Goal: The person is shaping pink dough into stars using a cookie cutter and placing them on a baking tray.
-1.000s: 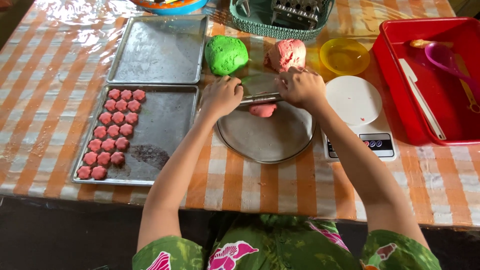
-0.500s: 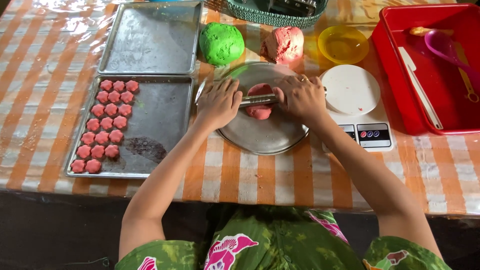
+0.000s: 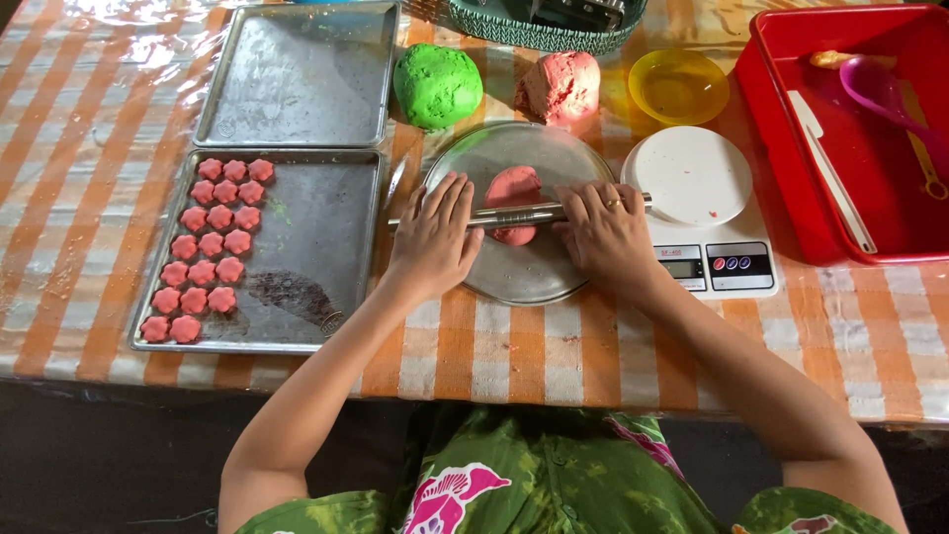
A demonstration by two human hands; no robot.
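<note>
Head view, steeply down, near table (image 3: 89, 148)

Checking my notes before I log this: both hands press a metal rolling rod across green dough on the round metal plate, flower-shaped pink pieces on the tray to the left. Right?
Not quite. The head view shows the flattened dough under the metal rolling rod is pink; the green dough ball sits untouched beyond the round metal plate. The rest holds.

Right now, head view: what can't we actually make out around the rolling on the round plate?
- Metal rod: its parts under the left hand and right hand are covered by the palms.
- Pink dough piece: a strip across it is hidden by the rod; its thickness cannot be judged.
- Green basket: cut off by the top edge, contents unclear.
- Red tub: its right side is cut off by the frame edge.
- Scale display: too small to make out.
</note>
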